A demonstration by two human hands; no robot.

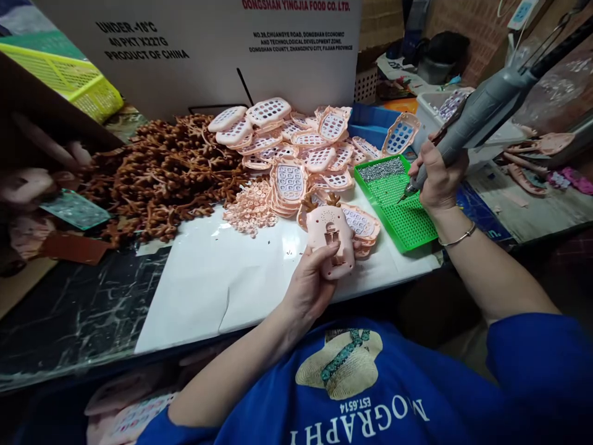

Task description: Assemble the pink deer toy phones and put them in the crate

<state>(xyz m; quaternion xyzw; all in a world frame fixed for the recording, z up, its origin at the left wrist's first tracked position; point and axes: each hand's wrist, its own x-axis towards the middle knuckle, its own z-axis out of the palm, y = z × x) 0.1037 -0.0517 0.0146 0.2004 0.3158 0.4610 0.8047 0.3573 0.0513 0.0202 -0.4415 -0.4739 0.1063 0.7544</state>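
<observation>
My left hand (315, 278) grips a pink toy phone casing (330, 222) with small brown antlers, its back facing up with an uncovered battery slot. In my right hand (442, 173) is a grey electric screwdriver (486, 111), its bit pointing down over a green perforated tray (403, 228). Small silver screws (382, 169) fill the tray's far compartment. Behind the casing lie stacked pink phone shells (290, 182) with keypad openings and a heap of small pink ring-like parts (250, 207).
A large pile of brown antler pieces (171, 167) spreads at the left. Behind stands a printed white carton (208, 55). A yellow basket (65, 77) is at far left, a white bin (482, 154) at right. Another person's hand (32, 185) shows at the left edge.
</observation>
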